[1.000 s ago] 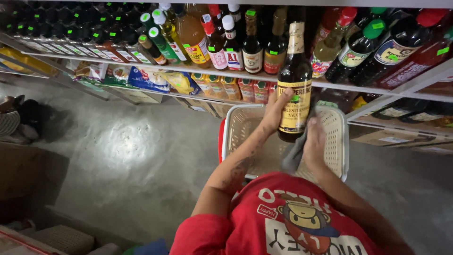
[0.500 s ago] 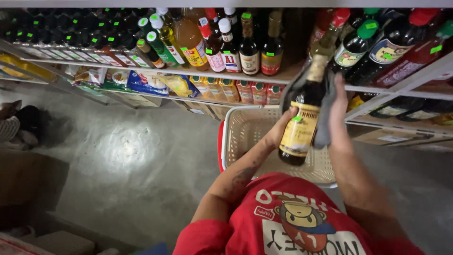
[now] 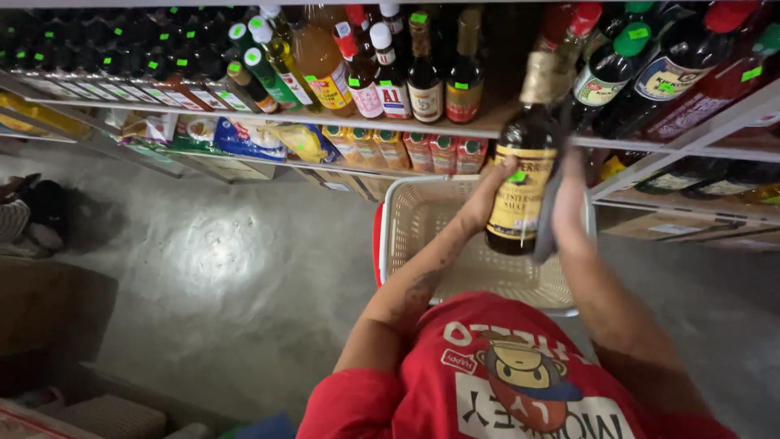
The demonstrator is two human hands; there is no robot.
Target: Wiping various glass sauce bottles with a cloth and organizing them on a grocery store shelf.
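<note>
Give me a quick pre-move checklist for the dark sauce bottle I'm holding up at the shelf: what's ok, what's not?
1. Left hand gripping the dark sauce bottle at its label: ok.
2. Right hand against the bottle's other side with a grey cloth between: ok.
3. Bottle upright, cap on: ok.
4. Free gap on the shelf behind the bottle's neck: cannot tell, the bottle covers it.
5. Neighbouring bottles standing upright, untouched: ok.
6. Cream basket below the bottle, open to catch a slip: ok.
</note>
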